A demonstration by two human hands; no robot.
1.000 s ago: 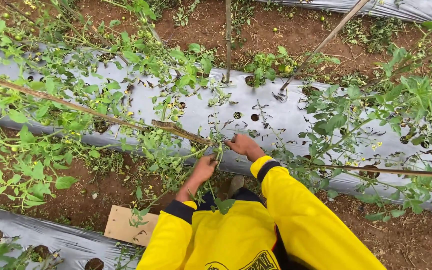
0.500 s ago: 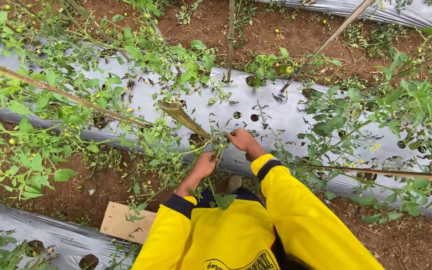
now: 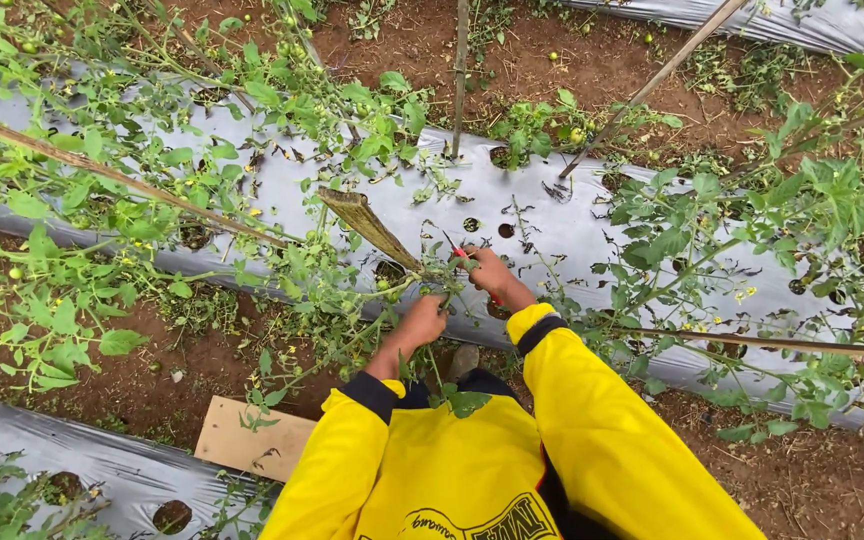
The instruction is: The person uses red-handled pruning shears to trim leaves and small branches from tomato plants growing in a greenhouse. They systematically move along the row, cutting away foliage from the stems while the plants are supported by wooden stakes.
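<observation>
My right hand (image 3: 493, 275) is closed on a small red-handled cutting tool (image 3: 461, 252), its tip among thin green tomato stems. Just below and to the left, my left hand (image 3: 423, 321) grips a green plant stem (image 3: 377, 292). Both hands work at the near end of a flat bamboo stake (image 3: 364, 219), which slants up and to the left. Small green tomatoes (image 3: 382, 285) hang close to my left hand. Both arms wear yellow sleeves with dark cuffs.
Silver plastic mulch (image 3: 542, 215) with round planting holes covers the bed. Bamboo stakes (image 3: 102, 170) and poles (image 3: 652, 80) cross the rows. Leafy tomato plants (image 3: 752, 230) crowd both sides. A cardboard piece (image 3: 242, 440) lies on bare soil by my left elbow.
The bamboo stake's near end has lifted and now shows as a flat cut tip left of my hands. My left hand has edged up toward my right hand.
</observation>
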